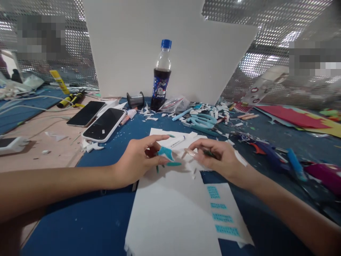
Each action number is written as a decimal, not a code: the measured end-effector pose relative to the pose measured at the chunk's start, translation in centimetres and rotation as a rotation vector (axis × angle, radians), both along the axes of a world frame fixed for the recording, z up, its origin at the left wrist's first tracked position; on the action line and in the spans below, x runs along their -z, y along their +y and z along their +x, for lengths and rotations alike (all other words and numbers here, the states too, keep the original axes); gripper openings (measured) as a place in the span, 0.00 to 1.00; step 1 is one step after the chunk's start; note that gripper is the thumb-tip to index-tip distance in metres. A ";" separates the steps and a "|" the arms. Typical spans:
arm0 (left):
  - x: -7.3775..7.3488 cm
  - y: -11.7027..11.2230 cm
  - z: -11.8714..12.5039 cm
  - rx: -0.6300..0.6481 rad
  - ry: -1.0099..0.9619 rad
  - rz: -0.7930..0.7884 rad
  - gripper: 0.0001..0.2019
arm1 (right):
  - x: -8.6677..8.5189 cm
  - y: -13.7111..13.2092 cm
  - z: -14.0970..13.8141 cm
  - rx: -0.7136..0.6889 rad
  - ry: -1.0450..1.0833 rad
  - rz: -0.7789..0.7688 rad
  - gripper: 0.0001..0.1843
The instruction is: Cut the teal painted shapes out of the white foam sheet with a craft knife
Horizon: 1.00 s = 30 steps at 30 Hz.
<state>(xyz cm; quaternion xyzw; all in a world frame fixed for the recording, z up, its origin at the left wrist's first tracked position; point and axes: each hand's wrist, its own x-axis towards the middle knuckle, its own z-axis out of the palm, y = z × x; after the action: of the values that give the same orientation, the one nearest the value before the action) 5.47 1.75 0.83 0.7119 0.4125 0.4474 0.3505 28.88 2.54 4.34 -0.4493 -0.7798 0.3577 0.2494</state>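
Note:
My left hand (138,158) is curled, holding a small teal-and-white piece (165,153) between thumb and fingers. Just below it, a flat teal piece (173,164) lies over the white sheet (173,206). My right hand (217,156) is closed in a pinch close to that piece; a narrow pale bit shows at its fingertips, too small to name. A dark thin stick (210,153) shows inside the right hand, partly hidden by the fingers. Behind both hands a white marker (178,141) rests on paper. Right of the sheet lies paper with teal lettering (226,217).
Teal-handled scissors (201,121) lie among white foam scraps. A Pepsi bottle (161,78) stands before a white board (128,49), near a spool (135,100). Two phones (104,124) are at the left. Coloured sheets (298,116) and a purple glue gun-like tool (323,177) sit right.

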 end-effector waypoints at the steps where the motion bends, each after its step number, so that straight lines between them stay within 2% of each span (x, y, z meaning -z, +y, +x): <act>1: 0.1 0.0 0.1 0.021 -0.005 -0.038 0.23 | -0.1 -0.2 -0.3 0.012 0.016 -0.011 0.17; 5: 0.1 0.2 0.4 0.124 -0.008 -0.134 0.26 | -0.3 -1.1 -1.4 0.025 -0.002 -0.029 0.21; 13: 0.0 0.4 0.8 0.257 0.067 -0.233 0.29 | 0.7 -1.7 -2.9 -0.063 -0.013 -0.112 0.16; 24: 0.4 0.7 0.6 0.303 -0.010 -0.241 0.23 | 1.3 -2.3 -3.3 -0.010 0.055 -0.081 0.11; 30: -0.1 0.6 0.6 0.331 -0.052 -0.298 0.25 | 1.5 -2.5 -3.2 -0.021 0.052 -0.053 0.11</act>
<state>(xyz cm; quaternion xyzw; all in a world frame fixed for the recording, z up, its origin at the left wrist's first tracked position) 6.12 2.37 0.97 0.6984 0.3426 0.3361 0.5310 25.64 0.02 2.79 -0.4379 -0.7681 0.3922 0.2537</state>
